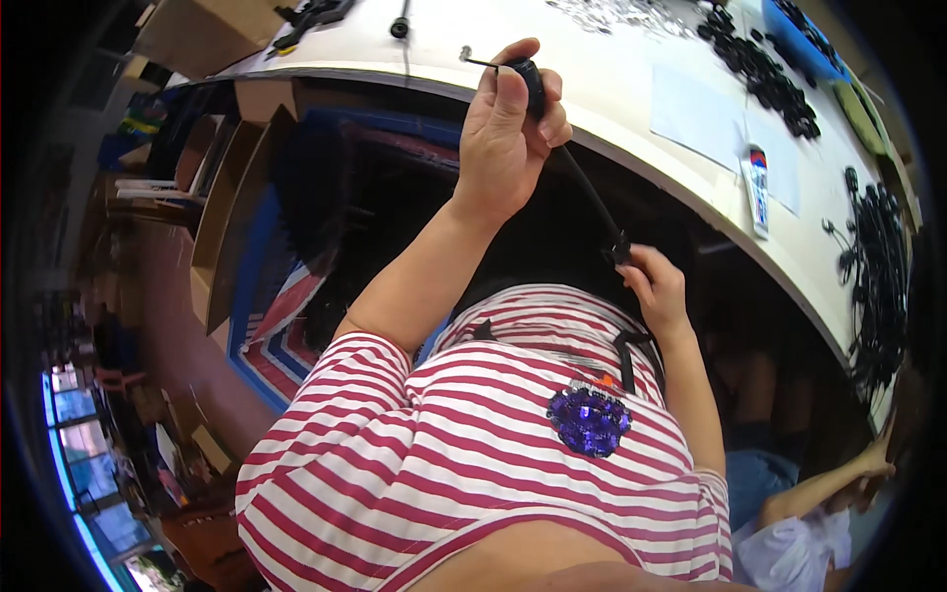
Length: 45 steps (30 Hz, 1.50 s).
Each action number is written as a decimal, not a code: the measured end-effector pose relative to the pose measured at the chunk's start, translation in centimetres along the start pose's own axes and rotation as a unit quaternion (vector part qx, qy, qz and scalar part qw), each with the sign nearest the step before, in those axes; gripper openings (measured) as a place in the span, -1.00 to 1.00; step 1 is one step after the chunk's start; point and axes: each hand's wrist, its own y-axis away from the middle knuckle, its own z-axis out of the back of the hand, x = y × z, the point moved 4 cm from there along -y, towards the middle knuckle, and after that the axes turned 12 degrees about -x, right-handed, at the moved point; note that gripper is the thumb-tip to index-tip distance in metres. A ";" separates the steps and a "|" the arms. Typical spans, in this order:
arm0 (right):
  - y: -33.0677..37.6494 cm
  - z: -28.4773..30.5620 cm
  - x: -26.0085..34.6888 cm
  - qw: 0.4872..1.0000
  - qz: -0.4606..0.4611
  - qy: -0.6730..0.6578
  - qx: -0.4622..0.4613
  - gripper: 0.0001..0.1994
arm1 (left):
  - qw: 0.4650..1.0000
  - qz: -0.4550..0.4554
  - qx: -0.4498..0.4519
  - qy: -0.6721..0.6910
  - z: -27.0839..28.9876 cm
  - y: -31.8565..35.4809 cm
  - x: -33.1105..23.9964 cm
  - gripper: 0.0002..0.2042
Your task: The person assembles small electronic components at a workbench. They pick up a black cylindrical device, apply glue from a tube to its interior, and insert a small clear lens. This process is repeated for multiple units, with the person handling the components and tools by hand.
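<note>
My left hand (pixel 508 133) is raised at the table's near edge, its fingers wrapped round the rounded dark head at the upper end of a black rod (pixel 590 192). A thin dark shaft with a small shiny metal piece (pixel 466 54) at its tip sticks out past those fingers; whether it belongs to the rod is unclear. Lower down and to the right, my right hand (pixel 656 281) pinches the rod's other end, where a black fitting (pixel 619 249) shows. Between both hands the rod slants in front of the table edge.
On the white table (pixel 612 94) are small shiny parts (pixel 631 14), black pieces (pixel 755 64), a blue bin (pixel 804 39), a glue-like tube (pixel 758 192) and black cables (pixel 873 281). Cardboard boxes (pixel 207 35) stand left. Another person's arm (pixel 824 488) is at lower right.
</note>
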 end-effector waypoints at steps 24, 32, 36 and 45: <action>2.2 1.7 -4.0 0.965 0.016 0.252 0.075 -0.75 | 0.993 0.036 0.066 -0.096 0.6 1.7 0.2 -0.47; -4.1 3.7 9.7 0.978 0.131 0.083 -0.137 -0.69 | 0.960 0.137 0.120 -0.211 -0.1 7.3 9.2 -0.57; -4.7 1.3 7.6 0.987 0.089 0.006 -0.131 -0.78 | 0.958 0.164 0.087 -0.220 -0.1 8.9 10.7 -0.62; -4.6 0.9 6.3 0.998 -0.057 0.017 0.009 -0.80 | 0.857 0.083 0.076 -0.503 3.4 5.9 5.5 -0.59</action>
